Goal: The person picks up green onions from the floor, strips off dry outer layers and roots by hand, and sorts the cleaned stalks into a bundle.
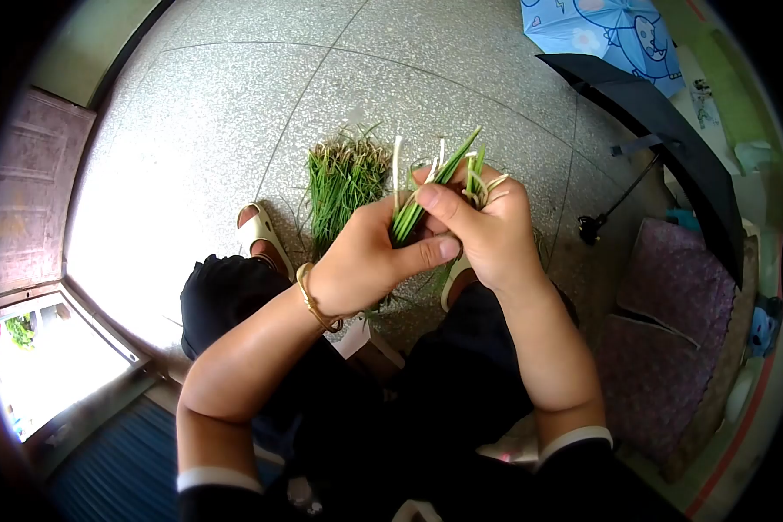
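Observation:
Both hands meet in front of me, over the floor between my knees. My left hand (365, 252) is closed around a small bunch of green stalks (406, 221), its thumb pointing right. Touching it, my right hand (487, 222) pinches green and white stalk ends (476, 180) between thumb and fingers; some pale ends curl over the index finger. One white stalk stands up beside the left hand. Just beyond the left hand, a larger pile of green stalks (344, 187) with brownish ends lies on the floor. The fingertips of the left hand are partly hidden.
Speckled floor tiles (226, 113) spread ahead. At the right are an open black umbrella (661, 104), a blue patterned umbrella (605, 35) and a purplish cloth (670, 304). A brown door (39, 191) stands at the left. My feet wear pale sandals (258, 229).

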Tool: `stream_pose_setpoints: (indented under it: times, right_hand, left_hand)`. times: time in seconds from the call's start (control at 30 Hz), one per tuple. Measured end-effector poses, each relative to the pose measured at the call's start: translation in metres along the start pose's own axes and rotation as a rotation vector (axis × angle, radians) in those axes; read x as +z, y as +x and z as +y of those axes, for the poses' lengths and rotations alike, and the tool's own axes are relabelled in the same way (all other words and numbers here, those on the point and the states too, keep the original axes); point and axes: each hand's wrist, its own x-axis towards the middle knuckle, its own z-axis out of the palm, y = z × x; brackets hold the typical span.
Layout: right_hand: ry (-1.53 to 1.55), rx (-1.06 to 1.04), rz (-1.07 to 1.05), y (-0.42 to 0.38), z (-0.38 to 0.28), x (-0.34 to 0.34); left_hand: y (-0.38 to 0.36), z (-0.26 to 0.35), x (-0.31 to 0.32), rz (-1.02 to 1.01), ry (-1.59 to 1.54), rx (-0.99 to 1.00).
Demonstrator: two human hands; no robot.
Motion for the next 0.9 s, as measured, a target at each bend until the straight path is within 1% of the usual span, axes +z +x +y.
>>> stream_pose_setpoints:
  times: [0.03,0.07,0.13,0.2,0.27,0.33,0.4,0.43,0.5,0.63,0.7,0.73,0.8,0.9]
  right_hand:
    - [0.060,0.037,0.000,0.001,-0.001,-0.002]
    - [0.120,0.075,0.000,0.002,-0.001,-0.004]
    - [0.157,0.054,0.008,0.003,0.002,-0.006]
    - [0.128,0.120,0.010,0.003,0.003,-0.008]
    - [0.130,0.125,0.032,0.004,0.008,-0.009]
    - [0.132,0.130,0.055,0.004,0.008,-0.009]
    - [0.234,0.094,0.095,0.005,0.005,-0.006]
    - [0.234,0.094,0.095,0.005,0.004,-0.005]
    - [0.255,-0.011,0.226,0.007,0.004,-0.003]
    - [0.286,0.001,0.268,0.009,0.006,-0.013]
    - [0.342,-0.008,0.275,0.011,0.003,-0.017]
    - [0.397,-0.017,0.281,0.012,0.001,-0.020]
    - [0.486,-0.044,0.164,0.014,0.002,-0.036]
    - [0.575,-0.085,0.140,0.017,-0.001,-0.054]
  left_hand:
    - [-0.001,0.009,0.003,0.027,-0.227,0.012]
    - [-0.001,0.003,-0.003,0.011,-0.388,-0.108]
    - [-0.001,0.012,0.000,0.099,-0.449,-0.121]
    - [0.000,0.010,0.000,0.134,-0.414,-0.120]
    - [0.001,0.007,0.000,0.201,-0.410,-0.073]
    - [0.002,0.006,0.000,0.219,-0.407,-0.055]
    - [0.002,0.006,0.000,0.237,-0.366,-0.055]
    - [0.002,0.006,0.001,0.237,-0.366,-0.055]
    - [0.002,0.004,0.003,0.238,-0.246,-0.042]
    - [0.003,0.000,0.003,0.230,-0.214,-0.011]
    - [0.003,0.003,0.001,0.251,-0.372,-0.089]
    - [0.003,0.003,0.001,0.251,-0.372,-0.089]
    - [0.004,0.002,-0.001,0.314,-0.548,-0.147]
    - [0.004,0.003,-0.005,0.323,-0.552,-0.168]
